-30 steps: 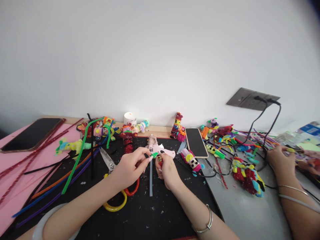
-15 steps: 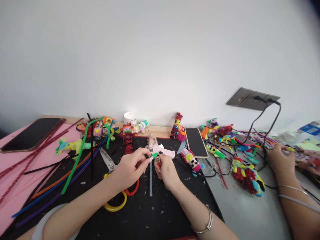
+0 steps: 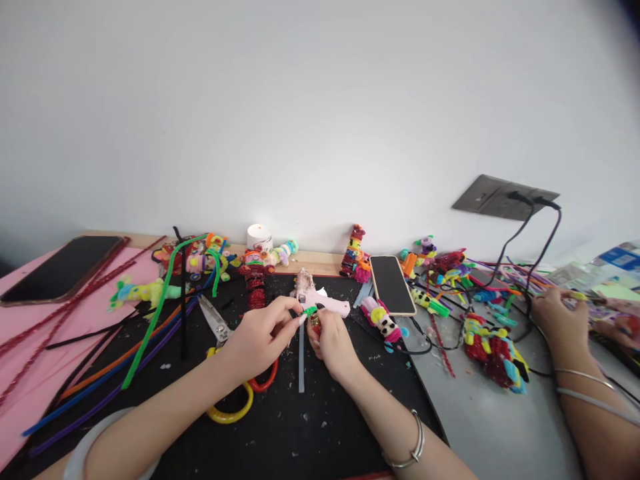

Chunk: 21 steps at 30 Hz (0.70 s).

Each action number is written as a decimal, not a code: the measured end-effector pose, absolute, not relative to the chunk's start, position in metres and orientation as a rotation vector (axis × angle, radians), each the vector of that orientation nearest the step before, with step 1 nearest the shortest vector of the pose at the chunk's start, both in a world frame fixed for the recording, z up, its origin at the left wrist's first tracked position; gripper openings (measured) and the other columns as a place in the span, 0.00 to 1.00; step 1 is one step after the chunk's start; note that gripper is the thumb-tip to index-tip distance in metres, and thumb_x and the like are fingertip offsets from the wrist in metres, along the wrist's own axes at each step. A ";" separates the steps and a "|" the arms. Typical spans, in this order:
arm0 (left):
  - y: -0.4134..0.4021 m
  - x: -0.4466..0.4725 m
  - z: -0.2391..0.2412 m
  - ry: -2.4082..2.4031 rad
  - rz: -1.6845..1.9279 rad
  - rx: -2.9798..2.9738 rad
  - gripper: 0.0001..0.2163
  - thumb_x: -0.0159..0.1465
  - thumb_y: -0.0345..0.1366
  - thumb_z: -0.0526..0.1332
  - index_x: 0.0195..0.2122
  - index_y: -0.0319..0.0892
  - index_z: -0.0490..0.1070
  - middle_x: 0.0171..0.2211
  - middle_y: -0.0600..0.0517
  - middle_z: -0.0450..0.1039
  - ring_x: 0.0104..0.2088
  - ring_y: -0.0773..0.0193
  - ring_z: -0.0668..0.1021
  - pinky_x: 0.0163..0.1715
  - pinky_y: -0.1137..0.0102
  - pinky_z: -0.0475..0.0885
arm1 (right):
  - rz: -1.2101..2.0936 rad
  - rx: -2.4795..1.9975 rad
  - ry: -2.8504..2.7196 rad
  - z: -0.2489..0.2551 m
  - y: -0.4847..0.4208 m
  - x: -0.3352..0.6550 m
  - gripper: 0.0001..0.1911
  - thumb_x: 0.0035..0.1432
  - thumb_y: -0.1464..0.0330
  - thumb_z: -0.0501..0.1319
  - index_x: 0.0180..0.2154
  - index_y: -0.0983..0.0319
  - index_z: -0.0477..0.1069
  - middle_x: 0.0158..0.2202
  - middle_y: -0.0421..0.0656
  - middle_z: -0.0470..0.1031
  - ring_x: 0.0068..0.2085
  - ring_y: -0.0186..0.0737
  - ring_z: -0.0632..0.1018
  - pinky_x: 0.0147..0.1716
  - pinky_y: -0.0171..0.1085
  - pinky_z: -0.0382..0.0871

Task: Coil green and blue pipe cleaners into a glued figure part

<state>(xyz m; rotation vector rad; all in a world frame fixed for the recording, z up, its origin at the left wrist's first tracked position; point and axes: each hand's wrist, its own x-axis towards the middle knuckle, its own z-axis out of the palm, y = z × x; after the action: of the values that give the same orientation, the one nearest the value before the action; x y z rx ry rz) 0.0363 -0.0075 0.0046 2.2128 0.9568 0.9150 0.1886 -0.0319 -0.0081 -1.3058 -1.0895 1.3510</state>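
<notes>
Between the fingertips of my left hand (image 3: 267, 333) is a short piece of green pipe cleaner (image 3: 309, 311), pinched near its left end. My right hand (image 3: 334, 343) is closed around a small orange thing with a metal-looking top, which looks like a lighter (image 3: 315, 323), just under the green piece. Most of it is hidden by my fingers. Right behind both hands lies a pale pink glue gun (image 3: 330, 304). A translucent glue stick (image 3: 301, 367) points toward me below it. Scissors (image 3: 216, 320) with yellow and red handles lie open by my left forearm.
A black mat (image 3: 365, 420) covers the table before me. Pipe cleaners (image 3: 145, 340) and a dark phone (image 3: 63, 270) lie left. Another phone (image 3: 393, 285), pipe-cleaner figures (image 3: 495, 353) and cables (image 3: 530, 280) to a wall socket (image 3: 505, 197) are right. A co-worker's hand (image 3: 557, 320) works at far right.
Hardly anything differs. The green piece has shifted very slightly between my fingertips, and the co-worker's hand at the right has moved a little to the left.
</notes>
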 end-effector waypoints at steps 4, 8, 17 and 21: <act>-0.007 0.035 0.001 0.943 0.950 2.255 0.04 0.65 0.33 0.51 0.40 0.43 0.62 0.18 0.62 0.65 0.18 0.71 0.68 0.25 0.77 0.62 | 1.353 -1.302 -1.058 -0.007 -0.032 0.189 0.23 0.60 0.68 0.41 0.14 0.60 0.50 0.12 0.33 0.48 0.14 0.28 0.49 0.16 0.32 0.43; -0.007 0.035 0.004 0.925 0.942 2.321 0.04 0.65 0.32 0.51 0.40 0.43 0.61 0.18 0.62 0.65 0.18 0.72 0.68 0.24 0.78 0.62 | 1.352 -1.309 -1.032 -0.008 -0.032 0.190 0.23 0.61 0.67 0.40 0.14 0.60 0.50 0.11 0.33 0.47 0.14 0.28 0.48 0.15 0.32 0.42; -0.006 0.034 0.006 0.889 0.957 2.418 0.05 0.65 0.31 0.52 0.42 0.42 0.62 0.18 0.62 0.65 0.17 0.72 0.68 0.23 0.78 0.62 | 1.404 -1.273 -0.992 -0.017 -0.030 0.193 0.26 0.63 0.60 0.39 0.14 0.60 0.52 0.11 0.34 0.47 0.14 0.28 0.48 0.13 0.31 0.40; -0.005 0.034 0.005 0.877 0.978 2.453 0.05 0.65 0.31 0.52 0.42 0.43 0.62 0.19 0.61 0.66 0.18 0.71 0.69 0.23 0.78 0.62 | 1.409 -1.272 -0.977 -0.017 -0.030 0.193 0.26 0.62 0.60 0.40 0.14 0.60 0.52 0.11 0.33 0.47 0.13 0.28 0.48 0.13 0.31 0.40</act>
<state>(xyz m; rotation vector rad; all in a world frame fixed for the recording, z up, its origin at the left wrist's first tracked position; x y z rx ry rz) 0.0344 -0.0048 0.0048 2.4532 0.8770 0.9782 0.1929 -0.0298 -0.0173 -1.2725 -0.9769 1.4092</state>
